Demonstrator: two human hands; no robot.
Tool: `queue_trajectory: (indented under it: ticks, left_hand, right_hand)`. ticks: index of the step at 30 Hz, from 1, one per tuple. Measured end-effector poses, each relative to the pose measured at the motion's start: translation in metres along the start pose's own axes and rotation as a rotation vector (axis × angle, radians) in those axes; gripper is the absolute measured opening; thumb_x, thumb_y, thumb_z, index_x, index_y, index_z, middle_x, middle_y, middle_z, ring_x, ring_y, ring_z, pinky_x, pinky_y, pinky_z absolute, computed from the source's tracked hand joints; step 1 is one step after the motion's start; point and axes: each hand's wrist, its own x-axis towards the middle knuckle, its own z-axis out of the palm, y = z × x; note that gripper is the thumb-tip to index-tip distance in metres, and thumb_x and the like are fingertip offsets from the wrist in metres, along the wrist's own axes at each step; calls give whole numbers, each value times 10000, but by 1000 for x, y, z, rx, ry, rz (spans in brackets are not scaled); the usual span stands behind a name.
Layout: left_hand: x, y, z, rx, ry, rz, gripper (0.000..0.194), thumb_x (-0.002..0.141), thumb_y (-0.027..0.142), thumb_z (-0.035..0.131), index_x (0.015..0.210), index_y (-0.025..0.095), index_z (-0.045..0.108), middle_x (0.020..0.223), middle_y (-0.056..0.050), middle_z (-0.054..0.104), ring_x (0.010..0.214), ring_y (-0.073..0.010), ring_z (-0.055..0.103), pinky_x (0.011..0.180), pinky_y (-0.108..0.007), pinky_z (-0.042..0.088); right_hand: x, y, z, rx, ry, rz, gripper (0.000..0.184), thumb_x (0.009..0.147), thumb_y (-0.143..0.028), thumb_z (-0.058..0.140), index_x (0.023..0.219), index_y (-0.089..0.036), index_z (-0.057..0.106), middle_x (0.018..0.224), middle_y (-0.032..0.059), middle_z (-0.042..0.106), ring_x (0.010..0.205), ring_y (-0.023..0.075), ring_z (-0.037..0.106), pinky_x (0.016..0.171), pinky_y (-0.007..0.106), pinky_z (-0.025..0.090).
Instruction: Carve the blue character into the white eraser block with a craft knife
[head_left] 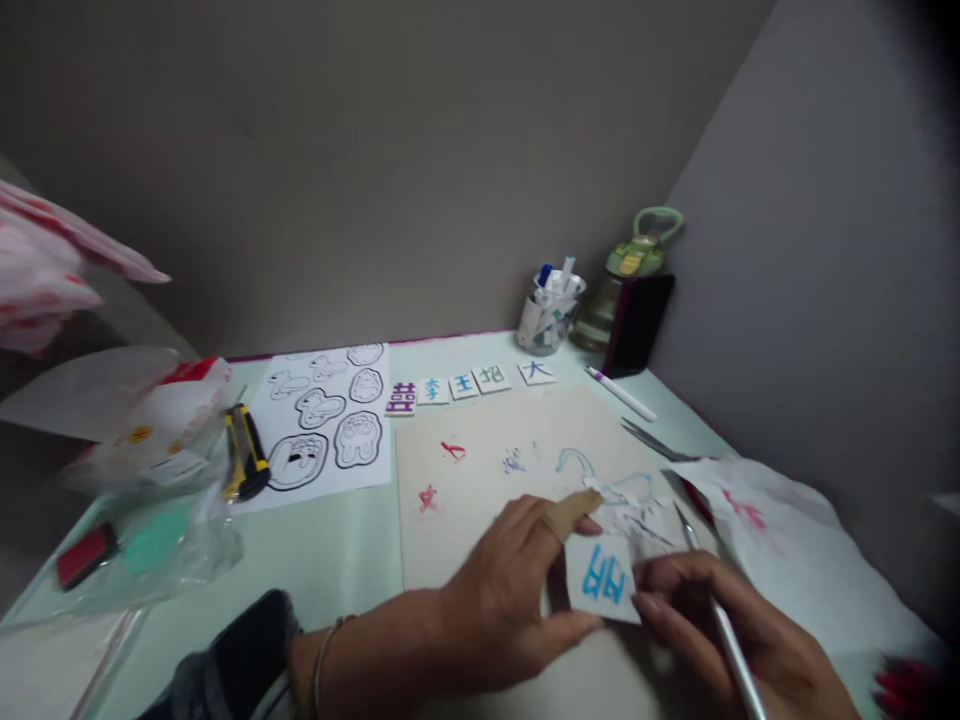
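Observation:
A small white square block [582,600] with a blue character drawn on it is pinched along its left side by my left hand [506,590]; a tan bandage wraps one finger of that hand. My right hand [757,625] is closed around a slim silver craft knife [726,638], its pointed blade angled up and away from me. Fingertips of the right hand touch the block's right edge. Under both hands lies a pale board [480,510], marked in red and blue, with small white scraps [637,490] scattered beyond the block.
Several character tiles [463,385] line the board's far edge. To the left are a printed sheet [330,400], a yellow-black utility knife [246,452] and plastic bags [165,540]. Rightward are scissors [652,440], crumpled white paper [787,540], a pen cup [550,315], a bottle [600,310] and a phone [637,325].

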Motion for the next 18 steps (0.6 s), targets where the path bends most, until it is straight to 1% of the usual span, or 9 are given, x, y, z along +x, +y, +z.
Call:
queue_trajectory:
  ticks: [2,6,10,14,18]
  left_hand:
    - [0,2,-1,-1,-8,-17,886,827,139,737,1551,280,245,1341,-89,601,1162,-279,570,1035,-477,503]
    - [1,3,-1,0,-39,-75,846,841,102,713,1534,282,262,1337,-77,603,1195,-264,561,1066,-463,474]
    - [2,3,0,30,-45,-111,868,824,93,737,1532,271,267,1347,-73,608,1218,-259,549,1085,-447,457]
    - [2,3,1,66,-45,-147,869,801,85,756,1522,249,299,1336,-73,631,1230,-270,542,1091,-456,451]
    - [3,3,1,55,-75,-181,865,804,98,766,1521,240,303,1355,-78,633,1262,-277,533,1103,-468,449]
  right_hand:
    - [1,-10,-2,35,-65,14,187,884,-437,682,865,-252,666,790,10,718,635,162,689,554,214,572]
    - [3,-24,0,130,-11,26,167,889,-405,686,849,-245,660,738,12,694,602,163,654,526,242,555]
    - [3,-27,1,158,-20,50,153,884,-385,699,841,-244,660,755,20,696,619,168,649,533,255,550]
    - [3,-26,0,192,-40,96,163,880,-393,704,844,-241,657,725,11,677,583,154,613,513,250,526]
    - [5,-29,-1,245,-37,126,169,863,-395,715,830,-239,658,688,-2,657,580,151,612,514,250,523]
